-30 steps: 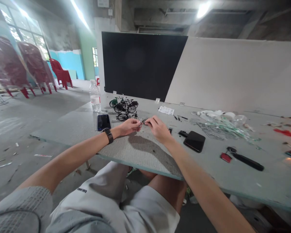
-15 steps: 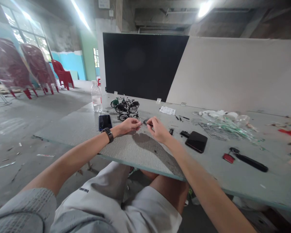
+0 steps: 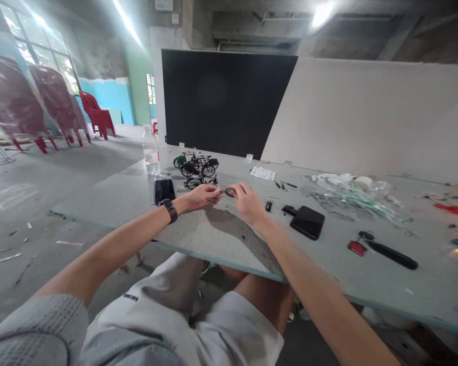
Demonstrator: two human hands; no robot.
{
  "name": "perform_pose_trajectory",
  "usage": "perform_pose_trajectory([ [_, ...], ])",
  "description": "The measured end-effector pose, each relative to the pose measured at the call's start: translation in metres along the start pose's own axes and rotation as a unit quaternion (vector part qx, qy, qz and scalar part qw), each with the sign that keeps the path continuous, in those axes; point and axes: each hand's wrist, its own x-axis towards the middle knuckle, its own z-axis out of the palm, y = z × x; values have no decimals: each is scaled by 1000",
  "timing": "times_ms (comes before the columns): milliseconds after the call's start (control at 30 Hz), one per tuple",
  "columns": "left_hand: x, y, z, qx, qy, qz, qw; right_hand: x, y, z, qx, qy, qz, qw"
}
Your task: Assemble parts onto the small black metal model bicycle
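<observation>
1. In the head view, the left hand (image 3: 199, 197) sits at lower centre, a black watch (image 3: 170, 210) on its wrist. Its fingers are curled nearly closed, and the fingertips pinch a thin metal piece (image 3: 219, 192), too small to make out.
2. The right hand (image 3: 248, 203) is just beside it, partly closed, with thumb and fingers around a small dark ring (image 3: 229, 192). The ring sits between the two hands, above the worktop (image 3: 221, 236), and it is close to the metal piece.
3. Just beyond the hands, toward the centre of the frame, stand three model bicycles (image 3: 196, 169), close together.
4. Left of them are a phone (image 3: 164, 191) and a water bottle (image 3: 151, 151).
5. Right of the hands lie a black case (image 3: 307, 222), a sheet of paper (image 3: 262, 173) and a plastic parts frame (image 3: 347, 204) among clear wrapping.
6. At lower right lies a black-handled tool (image 3: 392, 255), beside a red piece (image 3: 356, 248).
7. At upper left, red chairs (image 3: 97, 115) stand on the floor (image 3: 80, 173), with a dark panel (image 3: 225, 101) at top centre.
</observation>
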Motion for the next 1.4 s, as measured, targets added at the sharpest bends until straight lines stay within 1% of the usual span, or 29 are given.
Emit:
perform_pose_trajectory([
  [100, 0, 1, 1, -6, 6, 2, 1000, 1, -1, -1, 51, 8, 68, 996],
  [167, 0, 2, 1, -3, 11, 7, 1000, 1, -3, -2, 81, -14, 82, 993],
  [233, 0, 3, 2, 1, 14, 10, 1000, 2, -6, 0, 97, -49, 76, 991],
  [300, -1, 4, 4, 2, 10, 10, 1000, 2, -8, 2, 97, -64, 69, 991],
  [400, -2, 5, 6, 1, 7, 9, 1000, 2, -9, 7, 89, -64, 54, 992],
  [500, -3, 6, 8, 1, 18, 12, 1000, 2, -10, 9, 89, -60, 40, 993],
  [733, -4, 6, 10, 22, 10, 26, 999, 3, -11, 8, 93, -44, 51, 993],
  [833, -5, 7, 12, 36, 14, 31, 999, 3, -11, 7, 67, -51, 49, 995],
  [967, -6, 7, 13, 43, 17, 44, 998, 1, -12, 7, 12, -68, 15, 997],
  [1100, -4, 5, 14, 40, 10, 61, 997, 0, -15, 7, -48, -69, -4, 996],
  [1300, -1, -1, 15, 38, 38, 88, 995, 0, -18, 3, -124, -54, -34, 990],
  [1400, 1, -5, 16, 34, 37, 96, 994, -1, -19, 2, -158, -52, -55, 985],
])
